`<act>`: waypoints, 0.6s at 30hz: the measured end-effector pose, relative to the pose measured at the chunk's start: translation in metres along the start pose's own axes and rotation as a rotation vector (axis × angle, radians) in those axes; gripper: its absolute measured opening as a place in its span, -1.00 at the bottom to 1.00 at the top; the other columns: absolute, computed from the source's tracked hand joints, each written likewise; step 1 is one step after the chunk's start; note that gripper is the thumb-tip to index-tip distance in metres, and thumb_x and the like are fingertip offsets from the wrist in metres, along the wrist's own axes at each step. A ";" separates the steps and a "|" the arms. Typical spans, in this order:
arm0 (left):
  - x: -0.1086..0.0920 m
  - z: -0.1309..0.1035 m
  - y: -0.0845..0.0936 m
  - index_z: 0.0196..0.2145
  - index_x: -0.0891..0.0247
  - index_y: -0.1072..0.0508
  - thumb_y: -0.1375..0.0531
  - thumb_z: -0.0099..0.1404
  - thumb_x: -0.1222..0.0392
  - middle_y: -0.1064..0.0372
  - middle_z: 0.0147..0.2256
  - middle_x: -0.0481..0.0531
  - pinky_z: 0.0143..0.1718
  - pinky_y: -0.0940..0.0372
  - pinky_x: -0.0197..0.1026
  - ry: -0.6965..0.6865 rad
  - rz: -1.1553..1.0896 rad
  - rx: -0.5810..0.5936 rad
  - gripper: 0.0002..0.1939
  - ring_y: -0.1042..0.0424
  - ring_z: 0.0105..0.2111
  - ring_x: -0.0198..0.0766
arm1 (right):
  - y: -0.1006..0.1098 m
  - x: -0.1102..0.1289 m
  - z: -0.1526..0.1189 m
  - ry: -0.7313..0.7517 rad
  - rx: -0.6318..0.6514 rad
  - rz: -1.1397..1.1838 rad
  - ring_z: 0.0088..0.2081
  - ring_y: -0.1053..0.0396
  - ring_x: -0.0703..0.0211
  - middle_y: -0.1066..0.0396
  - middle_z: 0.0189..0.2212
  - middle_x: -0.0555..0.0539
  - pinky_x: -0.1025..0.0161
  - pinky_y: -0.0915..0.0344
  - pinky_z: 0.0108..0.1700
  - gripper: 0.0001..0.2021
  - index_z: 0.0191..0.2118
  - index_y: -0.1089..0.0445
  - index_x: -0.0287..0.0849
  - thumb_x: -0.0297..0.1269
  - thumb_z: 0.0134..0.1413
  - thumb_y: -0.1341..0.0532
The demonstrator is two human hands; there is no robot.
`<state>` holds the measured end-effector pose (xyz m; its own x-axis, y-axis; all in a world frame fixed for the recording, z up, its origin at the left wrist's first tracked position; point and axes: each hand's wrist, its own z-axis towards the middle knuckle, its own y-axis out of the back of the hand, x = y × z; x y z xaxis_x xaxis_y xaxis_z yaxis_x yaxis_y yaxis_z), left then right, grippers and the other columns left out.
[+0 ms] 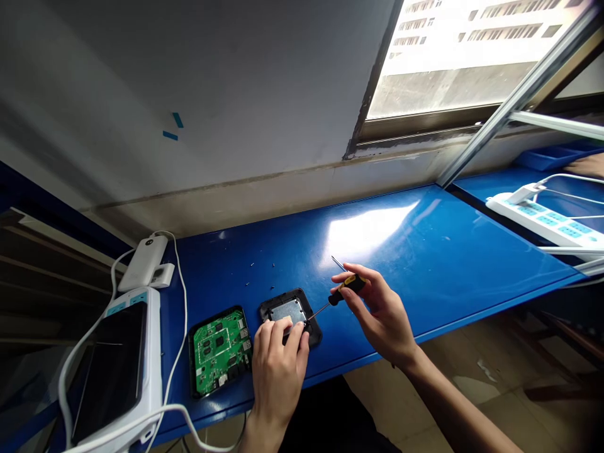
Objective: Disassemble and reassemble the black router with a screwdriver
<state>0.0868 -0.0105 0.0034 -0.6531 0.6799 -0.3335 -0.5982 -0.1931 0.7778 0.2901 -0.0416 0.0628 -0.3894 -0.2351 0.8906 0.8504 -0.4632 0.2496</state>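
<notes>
My right hand (pixel 380 314) is closed on a screwdriver (pixel 353 288) with a black and yellow handle. Its thin shaft slants down left, and the tip meets the near right part of a metal plate (pixel 289 311) set in a square black plastic cover (pixel 314 333). A second thin metal shaft (pixel 338 262) sticks out past my right fingers; what it belongs to is hidden. My left hand (pixel 278 362) holds the cover against the table, fingertips on its plate and near edge. Left of that hand lies a green circuit board (pixel 212 355) in a black tray-like housing.
Several tiny screws (pixel 272 287) lie beyond the cover on the blue table (pixel 396 251). At the left are a white power bank (pixel 144 263), white cables (pixel 182 283) and a phone (pixel 113 365) on a white power strip (pixel 153 340). Another power strip (pixel 547 220) is at right, past a metal frame (pixel 495 119).
</notes>
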 end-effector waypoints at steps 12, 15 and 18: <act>-0.001 0.001 0.003 -0.15 0.18 -0.61 -0.17 0.46 0.18 -0.48 -0.18 0.12 0.03 -0.33 0.09 -0.009 0.002 0.003 -0.80 -0.39 -0.11 -0.02 | -0.004 0.007 0.003 0.122 0.036 -0.129 -0.25 -0.62 0.19 -0.57 -0.12 -0.08 0.20 -0.59 -0.14 -0.67 0.18 -0.29 -0.04 -0.35 0.34 -0.21; -0.001 0.001 0.002 -0.14 0.16 -0.61 -0.17 0.45 0.18 -0.48 -0.18 0.12 0.03 -0.33 0.11 -0.015 0.007 0.000 -0.81 -0.39 -0.13 -0.01 | -0.006 0.011 0.005 0.185 0.083 -0.178 -0.22 -0.62 0.18 -0.58 -0.12 -0.09 0.20 -0.59 -0.14 -0.61 0.22 -0.25 -0.03 -0.40 0.34 -0.20; -0.001 0.000 0.001 -0.13 0.15 -0.60 -0.16 0.45 0.19 -0.48 -0.17 0.12 0.04 -0.32 0.13 -0.017 0.011 -0.002 -0.81 -0.40 -0.13 -0.01 | -0.009 0.015 0.009 0.263 0.129 -0.193 -0.13 -0.61 0.16 -0.58 -0.11 -0.08 0.20 -0.59 -0.10 -0.55 0.25 -0.20 -0.01 -0.44 0.32 -0.22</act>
<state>0.0873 -0.0115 0.0047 -0.6515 0.6896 -0.3162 -0.5922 -0.2018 0.7801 0.2794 -0.0333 0.0772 -0.6112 -0.3733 0.6979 0.7831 -0.4129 0.4649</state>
